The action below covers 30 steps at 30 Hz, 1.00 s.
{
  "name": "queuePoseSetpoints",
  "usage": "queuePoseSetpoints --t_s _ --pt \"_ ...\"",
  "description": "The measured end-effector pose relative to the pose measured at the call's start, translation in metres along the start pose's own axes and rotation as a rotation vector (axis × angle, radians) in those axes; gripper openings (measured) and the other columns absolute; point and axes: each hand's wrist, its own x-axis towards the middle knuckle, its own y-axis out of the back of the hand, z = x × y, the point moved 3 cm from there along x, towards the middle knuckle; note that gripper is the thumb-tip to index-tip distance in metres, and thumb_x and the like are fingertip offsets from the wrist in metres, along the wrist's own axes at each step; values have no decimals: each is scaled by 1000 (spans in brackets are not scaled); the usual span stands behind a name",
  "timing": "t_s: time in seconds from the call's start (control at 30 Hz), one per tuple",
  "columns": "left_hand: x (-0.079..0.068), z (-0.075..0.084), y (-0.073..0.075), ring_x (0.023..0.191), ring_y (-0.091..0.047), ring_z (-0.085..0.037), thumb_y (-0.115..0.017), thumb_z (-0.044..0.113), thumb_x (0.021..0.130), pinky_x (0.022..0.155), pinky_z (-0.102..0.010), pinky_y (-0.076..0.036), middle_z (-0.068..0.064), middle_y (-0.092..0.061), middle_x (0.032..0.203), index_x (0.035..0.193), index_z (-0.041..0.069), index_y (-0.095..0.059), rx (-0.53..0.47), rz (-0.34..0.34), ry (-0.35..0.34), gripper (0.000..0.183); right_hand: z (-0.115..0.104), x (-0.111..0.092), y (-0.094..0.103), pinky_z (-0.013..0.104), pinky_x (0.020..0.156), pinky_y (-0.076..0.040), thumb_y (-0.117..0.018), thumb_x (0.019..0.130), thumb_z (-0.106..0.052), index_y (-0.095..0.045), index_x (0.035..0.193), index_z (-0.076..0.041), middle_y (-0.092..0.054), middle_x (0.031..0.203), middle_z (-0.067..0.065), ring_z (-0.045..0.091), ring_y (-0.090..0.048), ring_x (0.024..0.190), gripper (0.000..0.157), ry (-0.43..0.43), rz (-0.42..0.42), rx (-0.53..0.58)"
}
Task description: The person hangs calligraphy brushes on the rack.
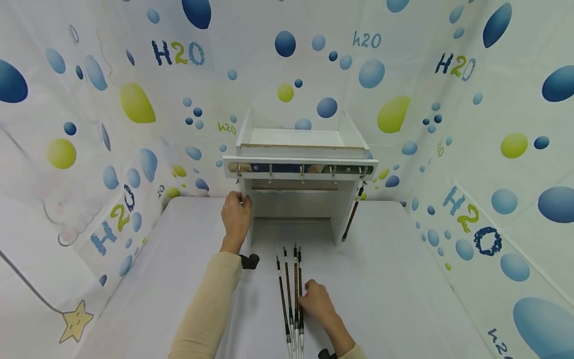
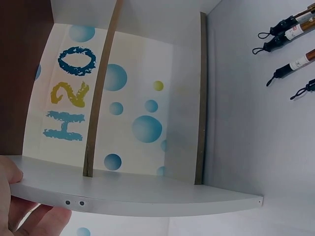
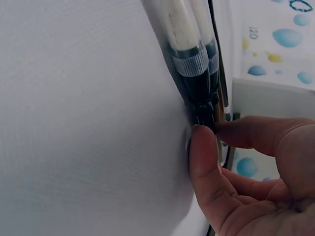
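Observation:
My left hand [image 1: 236, 215] grips the front edge of the left side panel [image 2: 147, 199] of a white shelf unit, thumb on one side and fingers on the other. Several calligraphy brushes [image 1: 287, 294] with dark handles lie side by side on the table before the shelf, hanging loops toward it. At the right of this row, my right hand [image 1: 319, 301] pinches one brush between thumb and forefinger. In the right wrist view the fingertips are just beyond the brush's black ferrule end [image 3: 197, 83], whose pale bristles sit under a clear cap.
A rail with several metal hooks [image 1: 302, 173] runs along the shelf's front. Another brush [image 1: 353, 214] hangs from its rightmost hook, beside the right panel. The white table [image 1: 394, 279] meets walls printed with blue and green bubbles.

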Motion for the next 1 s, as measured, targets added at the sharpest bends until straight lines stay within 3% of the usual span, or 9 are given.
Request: queuePoseSetpoints --t_s 0.37,0.63,1.0 --pt "-1 1 1 90 -70 -42 -64 13 95 76 -55 -54 -25 -67 97 101 -7 -61 3 -4 6 21 -5 1 -8 25 46 -48 -70 82 -4 -60 105 14 -65 69 10 13 -60 52 31 -4 15 14" --pt "0 1 0 90 -69 -42 -63 13 95 76 -56 -53 -25 -66 97 101 -7 -61 1 -9 12 21 -8 3 -8 27 49 -49 -71 81 -3 -61 105 16 -67 74 14 13 -59 56 32 25 31 -16" --pt "-1 1 1 88 -69 -42 -64 12 94 75 -57 -53 -25 -67 96 99 -7 -61 4 7 -3 20 -4 2 -8 25 49 -47 -70 78 -4 -62 106 16 -65 68 7 10 -57 51 35 35 59 -17"
